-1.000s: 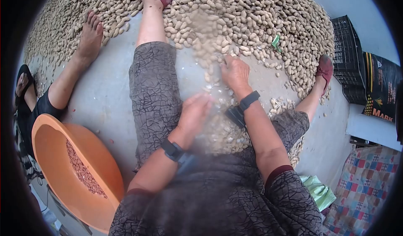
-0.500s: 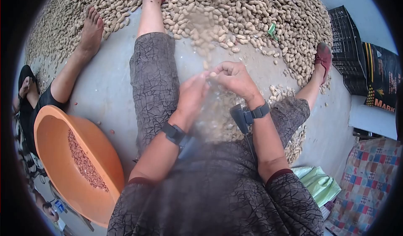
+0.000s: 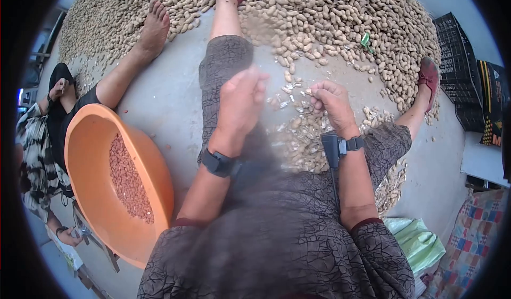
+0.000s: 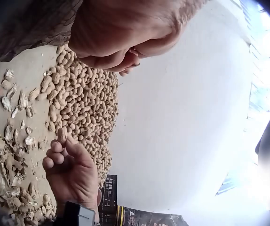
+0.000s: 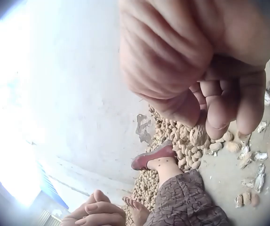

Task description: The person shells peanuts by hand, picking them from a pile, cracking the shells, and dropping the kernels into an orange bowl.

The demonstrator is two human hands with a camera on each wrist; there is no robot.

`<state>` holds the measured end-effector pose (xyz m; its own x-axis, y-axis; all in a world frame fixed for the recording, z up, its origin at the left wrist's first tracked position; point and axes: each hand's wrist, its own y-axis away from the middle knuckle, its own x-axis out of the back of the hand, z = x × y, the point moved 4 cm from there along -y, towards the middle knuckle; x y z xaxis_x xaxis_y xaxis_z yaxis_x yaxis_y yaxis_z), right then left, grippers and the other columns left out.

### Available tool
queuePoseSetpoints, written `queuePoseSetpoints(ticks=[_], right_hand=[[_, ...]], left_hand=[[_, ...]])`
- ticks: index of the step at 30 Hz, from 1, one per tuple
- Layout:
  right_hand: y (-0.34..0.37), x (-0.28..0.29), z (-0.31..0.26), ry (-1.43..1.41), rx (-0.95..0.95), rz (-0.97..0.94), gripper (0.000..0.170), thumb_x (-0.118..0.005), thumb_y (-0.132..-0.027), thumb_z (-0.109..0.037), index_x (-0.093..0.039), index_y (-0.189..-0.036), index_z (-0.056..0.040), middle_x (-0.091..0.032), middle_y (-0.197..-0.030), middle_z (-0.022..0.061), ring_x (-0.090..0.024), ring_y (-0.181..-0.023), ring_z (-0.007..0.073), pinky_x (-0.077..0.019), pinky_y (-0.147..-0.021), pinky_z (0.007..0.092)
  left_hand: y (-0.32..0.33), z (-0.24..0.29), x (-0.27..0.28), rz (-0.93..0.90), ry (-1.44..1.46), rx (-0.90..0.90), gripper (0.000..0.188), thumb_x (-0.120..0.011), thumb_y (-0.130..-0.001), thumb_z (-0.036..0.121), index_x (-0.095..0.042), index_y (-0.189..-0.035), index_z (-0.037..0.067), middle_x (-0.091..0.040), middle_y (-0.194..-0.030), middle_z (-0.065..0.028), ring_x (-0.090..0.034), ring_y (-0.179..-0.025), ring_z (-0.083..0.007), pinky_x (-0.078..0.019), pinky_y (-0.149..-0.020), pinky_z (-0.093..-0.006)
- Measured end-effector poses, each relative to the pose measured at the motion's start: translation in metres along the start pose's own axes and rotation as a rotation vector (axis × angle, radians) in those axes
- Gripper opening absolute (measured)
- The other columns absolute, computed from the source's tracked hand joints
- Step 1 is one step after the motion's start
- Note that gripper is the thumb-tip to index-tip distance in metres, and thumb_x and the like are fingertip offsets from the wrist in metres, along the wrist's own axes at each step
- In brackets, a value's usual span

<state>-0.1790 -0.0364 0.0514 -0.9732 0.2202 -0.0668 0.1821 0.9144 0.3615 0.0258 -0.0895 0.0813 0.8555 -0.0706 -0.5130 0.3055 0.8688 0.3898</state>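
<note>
My right hand [image 3: 332, 103] pinches an unshelled peanut [image 4: 63, 134] between thumb and fingertips, over the loose shells. In the right wrist view that peanut [image 5: 199, 135] shows just below the thumb tip. My left hand [image 3: 243, 99] is raised apart from it, above my trouser leg, blurred in the head view. Its fingers [image 4: 130, 61] are curled in toward the palm in the left wrist view. The inside of that palm is hidden, so I cannot tell whether it holds anything. Broken peanut shells [image 3: 303, 139] lie between my legs.
A large heap of unshelled peanuts [image 3: 340, 17] spreads ahead. An orange basin [image 3: 88, 192] with reddish shelled kernels [image 3: 128, 187] stands at the left, near another person's bare leg [image 3: 125, 75]. At the right are a black crate [image 3: 456, 67] and a green sack [image 3: 418, 246].
Half a second ago my hands met over the shells; now they are apart, the left raised, the right holding a peanut. The head view has shifted, bringing more of the left side into sight.
</note>
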Motion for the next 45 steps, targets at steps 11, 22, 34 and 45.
queuePoseSetpoints(ticks=[11,22,34,45], right_hand=[[0.007,0.017,0.018,0.009,0.075,-0.007,0.010,-0.057,-0.085,-0.012,-0.062,-0.084,-0.0031,-0.059,-0.066,0.0009,-0.052,-0.051,0.0056,-0.0458,-0.045,0.0192],[0.018,0.013,0.017,-0.008,0.120,-0.064,0.009,-0.060,-0.085,-0.012,-0.061,-0.083,-0.0031,-0.059,-0.065,0.0006,-0.053,-0.052,0.0045,-0.0478,-0.045,0.0202],[0.052,-0.018,-0.021,0.121,0.104,-0.114,0.014,-0.063,-0.083,-0.016,-0.063,-0.078,-0.0030,-0.060,-0.068,-0.0010,-0.052,-0.055,0.0043,-0.0430,-0.050,0.0187],[0.062,-0.018,-0.020,0.098,0.178,-0.172,0.010,-0.064,-0.079,-0.011,-0.065,-0.079,-0.0002,-0.063,-0.071,0.0015,-0.055,-0.064,0.0061,-0.0442,-0.056,0.0210]], left_hand=[[0.114,0.145,0.083,0.324,-0.185,-0.457,0.025,-0.050,-0.096,0.022,-0.058,-0.093,-0.001,-0.052,-0.067,0.0014,-0.040,-0.047,-0.0020,-0.0279,-0.038,-0.0137],[0.188,0.179,0.266,1.020,-1.124,-0.156,0.026,-0.053,-0.092,0.022,-0.065,-0.092,0.000,-0.060,-0.069,-0.0037,-0.053,-0.053,-0.0107,-0.0418,-0.048,-0.0221],[0.079,0.047,0.000,-0.199,-1.017,-0.388,0.029,-0.049,-0.093,0.016,-0.060,-0.113,-0.002,-0.065,-0.096,-0.0095,-0.060,-0.090,-0.0137,-0.0476,-0.077,-0.0256],[0.044,-0.051,-0.029,-0.379,-0.505,0.155,0.024,-0.049,-0.094,0.013,-0.059,-0.107,-0.005,-0.065,-0.093,-0.0110,-0.064,-0.078,-0.0130,-0.0517,-0.065,-0.0224]])
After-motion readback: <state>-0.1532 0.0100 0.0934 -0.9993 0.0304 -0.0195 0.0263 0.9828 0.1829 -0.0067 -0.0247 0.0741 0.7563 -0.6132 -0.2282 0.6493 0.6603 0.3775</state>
